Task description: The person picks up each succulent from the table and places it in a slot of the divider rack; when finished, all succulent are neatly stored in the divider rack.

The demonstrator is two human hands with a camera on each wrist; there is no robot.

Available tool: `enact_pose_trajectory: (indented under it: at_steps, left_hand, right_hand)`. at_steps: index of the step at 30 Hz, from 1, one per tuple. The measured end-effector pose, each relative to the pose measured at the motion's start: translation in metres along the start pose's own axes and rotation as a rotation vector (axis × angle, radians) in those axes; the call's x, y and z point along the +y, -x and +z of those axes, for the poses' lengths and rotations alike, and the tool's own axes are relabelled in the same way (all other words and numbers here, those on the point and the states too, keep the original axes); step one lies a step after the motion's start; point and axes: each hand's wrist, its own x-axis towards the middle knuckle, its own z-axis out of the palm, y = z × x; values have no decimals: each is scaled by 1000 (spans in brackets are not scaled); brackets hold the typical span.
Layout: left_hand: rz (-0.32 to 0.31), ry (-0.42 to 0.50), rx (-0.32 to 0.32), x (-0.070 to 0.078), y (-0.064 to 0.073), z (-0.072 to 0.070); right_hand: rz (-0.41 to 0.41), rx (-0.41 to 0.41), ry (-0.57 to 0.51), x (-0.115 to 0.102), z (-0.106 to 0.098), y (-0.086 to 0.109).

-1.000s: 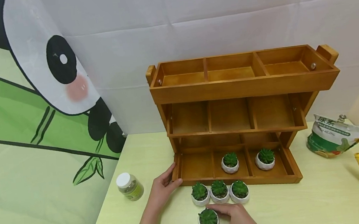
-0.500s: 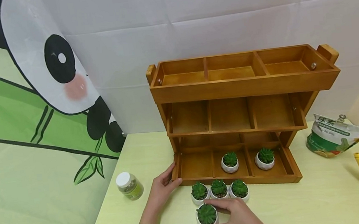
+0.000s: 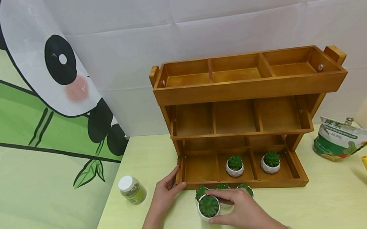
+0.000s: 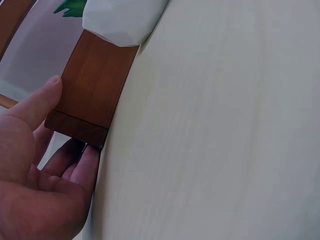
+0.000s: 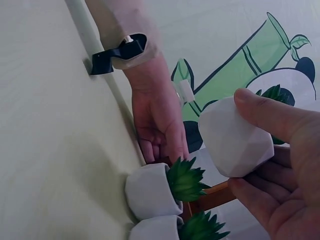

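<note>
While the right grip (image 3: 240, 210) pinches a pot (image 5: 232, 137), the left (image 3: 167, 193) holds the rack's corner (image 4: 76, 131). Low carrying could topple nearby pots (image 5: 152, 187).

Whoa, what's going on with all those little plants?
A person's right hand is holding a small potted plant up off the table. The left hand grips the left end of the bottom tray of a wooden rack. Two potted plants sit in that tray, and three others stand in a row on the table in front.
</note>
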Motion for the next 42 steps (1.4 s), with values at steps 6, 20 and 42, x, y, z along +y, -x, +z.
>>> enact_pose_trajectory:
  at_steps: [6, 20, 42]
  left_hand:
    - [-4, 2, 0, -1, 0, 0]
    - [7, -2, 9, 2, 0, 0]
    - [-1, 4, 0, -1, -1, -1]
  right_hand:
    - [-63, 28, -50, 0, -5, -11]
    - [21, 17, -80, 3, -25, -45]
    - [31, 45, 114, 20, -29, -98]
